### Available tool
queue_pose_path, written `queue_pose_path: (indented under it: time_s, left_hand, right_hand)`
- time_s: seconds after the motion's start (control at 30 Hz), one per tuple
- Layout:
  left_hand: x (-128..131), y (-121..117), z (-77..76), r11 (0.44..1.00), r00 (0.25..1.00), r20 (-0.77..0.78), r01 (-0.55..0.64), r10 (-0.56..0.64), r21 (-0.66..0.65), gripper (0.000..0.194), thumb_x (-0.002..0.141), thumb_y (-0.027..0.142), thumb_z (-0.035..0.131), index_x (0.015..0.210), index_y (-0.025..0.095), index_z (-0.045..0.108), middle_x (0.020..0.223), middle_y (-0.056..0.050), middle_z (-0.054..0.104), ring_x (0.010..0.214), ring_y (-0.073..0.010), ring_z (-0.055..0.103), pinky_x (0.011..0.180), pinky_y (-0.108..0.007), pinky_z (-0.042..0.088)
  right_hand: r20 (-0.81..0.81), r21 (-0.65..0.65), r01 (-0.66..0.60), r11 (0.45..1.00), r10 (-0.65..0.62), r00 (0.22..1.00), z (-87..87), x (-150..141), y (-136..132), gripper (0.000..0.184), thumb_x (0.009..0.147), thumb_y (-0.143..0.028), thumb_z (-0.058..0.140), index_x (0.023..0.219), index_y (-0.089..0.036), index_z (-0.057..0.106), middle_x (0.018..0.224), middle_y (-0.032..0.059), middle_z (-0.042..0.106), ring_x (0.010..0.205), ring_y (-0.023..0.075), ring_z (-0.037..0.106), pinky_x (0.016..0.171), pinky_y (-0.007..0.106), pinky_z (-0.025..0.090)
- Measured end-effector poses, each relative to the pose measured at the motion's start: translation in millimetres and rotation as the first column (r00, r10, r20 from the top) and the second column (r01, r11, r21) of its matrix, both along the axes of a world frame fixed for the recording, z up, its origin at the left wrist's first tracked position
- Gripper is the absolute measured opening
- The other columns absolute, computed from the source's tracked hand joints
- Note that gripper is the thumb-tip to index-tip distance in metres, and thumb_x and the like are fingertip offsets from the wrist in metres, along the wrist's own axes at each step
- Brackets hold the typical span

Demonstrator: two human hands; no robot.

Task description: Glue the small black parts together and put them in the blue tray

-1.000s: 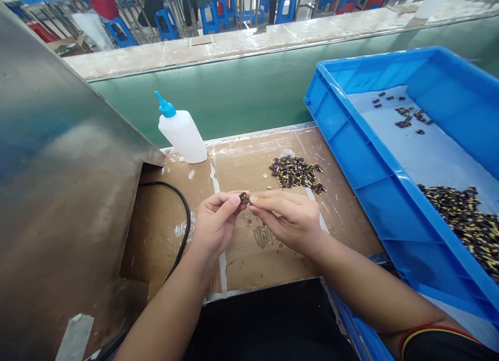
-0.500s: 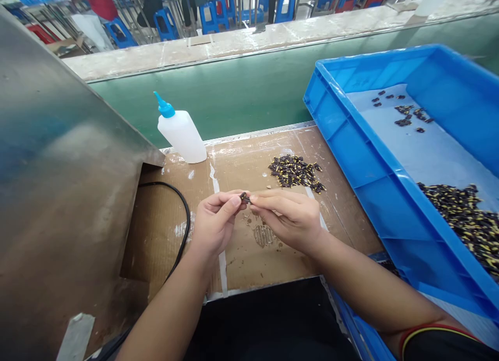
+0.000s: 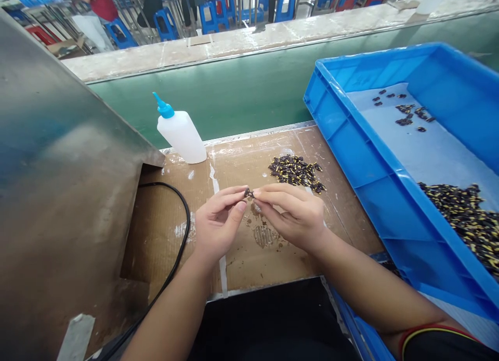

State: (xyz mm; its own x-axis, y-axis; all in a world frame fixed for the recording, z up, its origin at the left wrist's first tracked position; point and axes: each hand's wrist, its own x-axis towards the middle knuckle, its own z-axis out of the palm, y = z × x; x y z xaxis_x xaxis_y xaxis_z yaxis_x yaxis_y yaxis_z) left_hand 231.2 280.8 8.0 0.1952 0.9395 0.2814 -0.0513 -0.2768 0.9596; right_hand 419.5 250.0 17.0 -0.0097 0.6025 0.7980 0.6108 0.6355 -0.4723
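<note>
Between the fingertips of both hands is a small dark part, too small to name exactly. My left hand holds it from the left, its thumb lowered a little below the part. From the right, my right hand pinches it between thumb and fingers. Just beyond my right hand lies a pile of small black-and-yellow parts on the cardboard-covered table. Below the fingertips the cardboard has a wet-looking, ridged mark.
A white squeeze bottle with a blue nozzle stands at the back left. On the right, a large blue crate holds many more small parts. A metal housing and black cable border the left. People and blue stools are beyond the green belt.
The left thumb has moved down from the part, and the left fingers have straightened. The dark part has turned and shifted slightly right between the fingertips.
</note>
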Motion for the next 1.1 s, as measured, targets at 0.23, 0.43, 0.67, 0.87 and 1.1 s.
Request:
queue_pose_path:
  time_s: [0.23,0.43,0.67,0.87,1.1]
  left_hand:
    - [0,0,-2.4,0.969,0.981,-0.177,-0.04,0.085,0.244,0.022,0.091,0.019,0.078,0.11,0.029,0.085,0.113,-0.008,0.081,0.103,-0.0247,0.076,0.099,-0.039,0.061]
    - [2,0,0.1,0.975,0.979,-0.168,-0.076,0.112,0.207,0.015,0.087,0.022,0.083,0.1,0.028,0.087,0.107,-0.009,0.082,0.098,-0.0265,0.077,0.098,-0.04,0.063]
    - [-4,4,-7.3,0.954,0.979,-0.186,-0.022,0.081,0.3,0.029,0.08,0.023,0.088,0.109,0.03,0.086,0.113,-0.01,0.081,0.095,-0.0255,0.077,0.093,-0.037,0.064]
    - [-9,8,-13.4,0.824,0.953,-0.288,0.09,0.092,0.559,0.053,0.08,0.016,0.086,0.129,0.033,0.078,0.117,-0.009,0.08,0.093,-0.0251,0.077,0.092,-0.036,0.062]
    - [-8,5,-10.0,0.76,0.932,-0.347,0.152,0.102,0.632,0.052,0.083,0.02,0.082,0.133,0.034,0.076,0.116,-0.004,0.081,0.085,-0.0234,0.075,0.088,-0.036,0.062]
  right_hand:
    - [0.032,0.031,-0.034,0.999,0.033,0.999,-4.4,1,2,0.019,0.095,-0.008,0.073,0.107,-0.023,0.073,0.103,0.0052,0.08,0.09,0.0159,0.079,0.083,0.028,0.068]
    - [0.037,0.037,-0.122,0.992,0.12,0.992,-6.8,1,3,0.019,0.097,-0.008,0.07,0.109,-0.022,0.074,0.106,0.0073,0.077,0.092,0.0178,0.077,0.082,0.032,0.067]
    - [-0.022,0.044,-0.13,0.991,0.131,0.991,-6.9,7,6,0.013,0.096,-0.011,0.07,0.098,-0.024,0.072,0.098,0.0038,0.075,0.089,0.0154,0.073,0.082,0.031,0.065]
    - [-0.081,0.086,-0.162,0.983,0.169,0.982,-2.4,12,4,0.012,0.095,-0.009,0.07,0.097,-0.021,0.072,0.1,0.0053,0.076,0.091,0.0143,0.074,0.084,0.028,0.064]
    - [-0.53,-0.241,-0.319,0.917,0.151,0.835,-8.1,37,-101,0.009,0.101,-0.026,0.07,0.099,-0.018,0.067,0.104,0.0066,0.066,0.09,0.0157,0.076,0.073,0.027,0.065]
